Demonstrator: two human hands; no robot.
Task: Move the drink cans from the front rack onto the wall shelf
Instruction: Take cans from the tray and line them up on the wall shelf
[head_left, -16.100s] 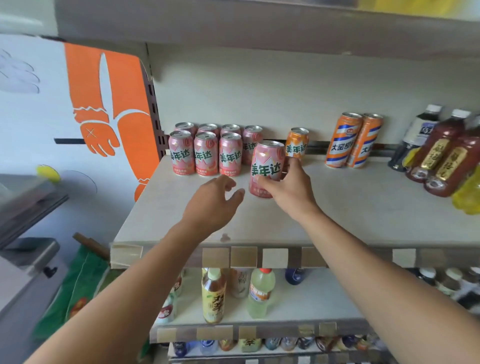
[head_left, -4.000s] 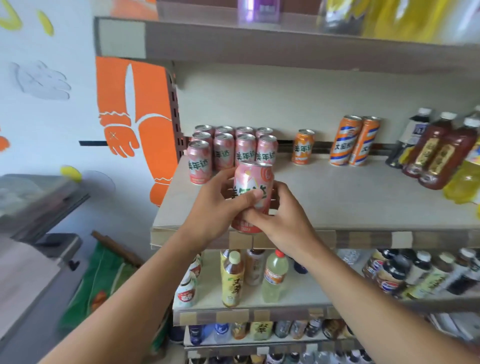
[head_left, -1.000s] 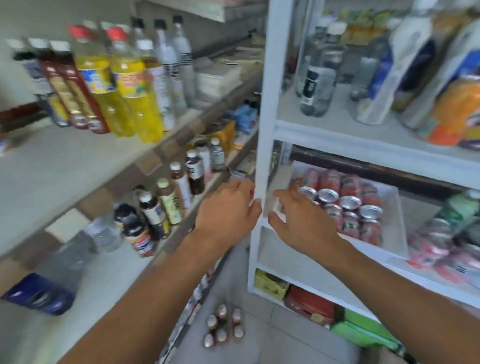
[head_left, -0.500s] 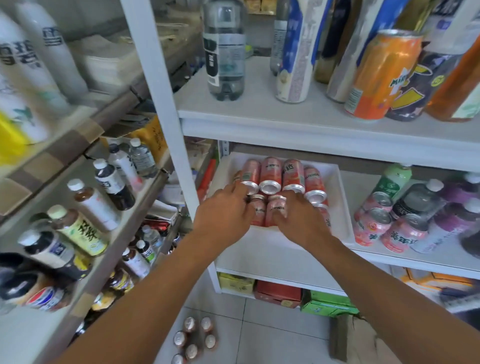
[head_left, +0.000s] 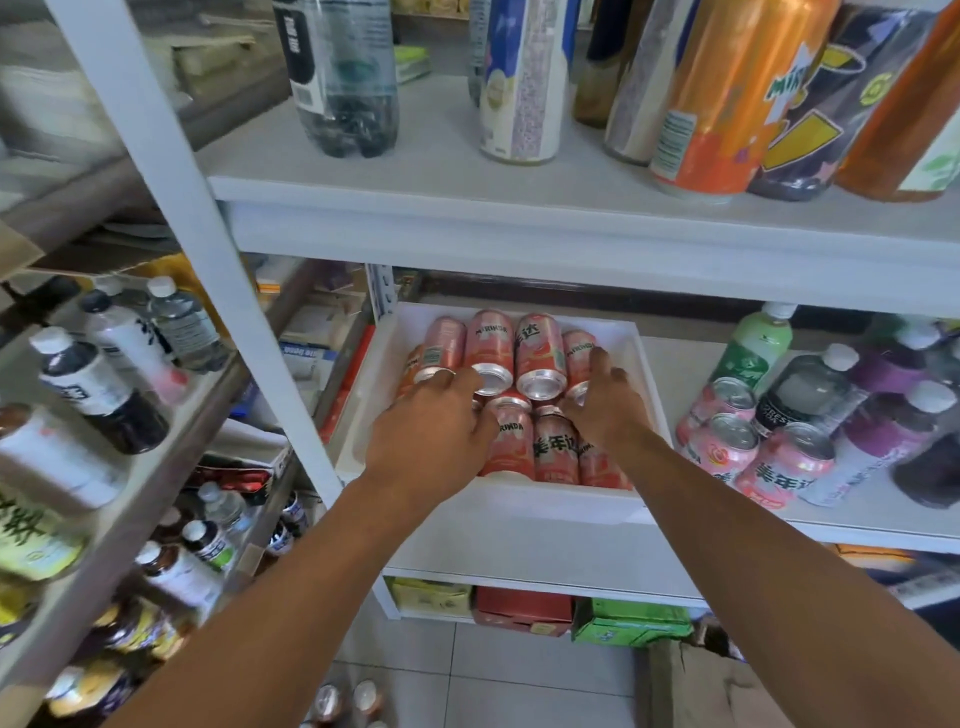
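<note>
Pink cans (head_left: 540, 353) with silver tops fill a white tray (head_left: 524, 501) on a white rack (head_left: 519, 228).

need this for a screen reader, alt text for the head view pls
Both hands, left and right, reach into a white tray of pink cans on a white rack; bottles stand on the shelf above.

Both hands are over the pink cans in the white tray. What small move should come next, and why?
Probably close each hand on one can and lift. The left hand and right hand lie spread over the pink cans in the white tray; no can looks lifted yet, though the fingers hide those beneath.
</note>
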